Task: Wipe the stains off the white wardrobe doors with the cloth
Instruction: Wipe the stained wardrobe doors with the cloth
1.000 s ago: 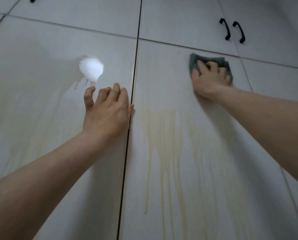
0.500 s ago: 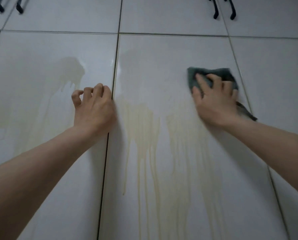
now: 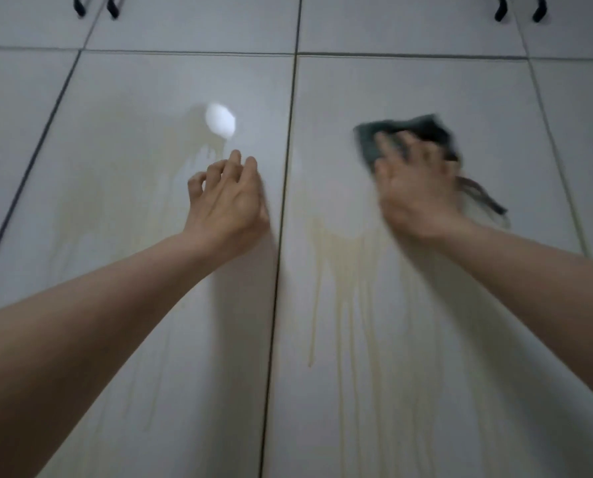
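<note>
The person stands close to the white wardrobe doors (image 3: 391, 374), both bare arms stretched out toward them. The right hand (image 3: 415, 191) lies flat on a dark grey-green cloth (image 3: 369, 143), fingers straight and spread, pressing it against the right-hand door; that hand and the cloth are smeared with blur, so the finer detail of the fingers cannot be told. The cloth sits at the upper part of this door, showing above and to the left of the fingers, with a loose corner trailing out to the right past the wrist. Below the hand, yellowish stains (image 3: 350, 270) run down the door in thin vertical streaks, starting just under the wrist and fading toward the bottom. The left hand (image 3: 227, 201) holds nothing; its fingers are loosely bent, and it rests near the right edge of the left-hand door, just beside the dark gap (image 3: 277, 270) between the 2 doors. Whether the fingertips touch the surface I cannot tell. A paler wash of stain (image 3: 122, 201) spreads over the left door, and a bright white glare spot (image 3: 220, 120) shines just above the left fingers. Along the top edge, 2 pairs of black handles (image 3: 96, 8) show on the upper doors.
</note>
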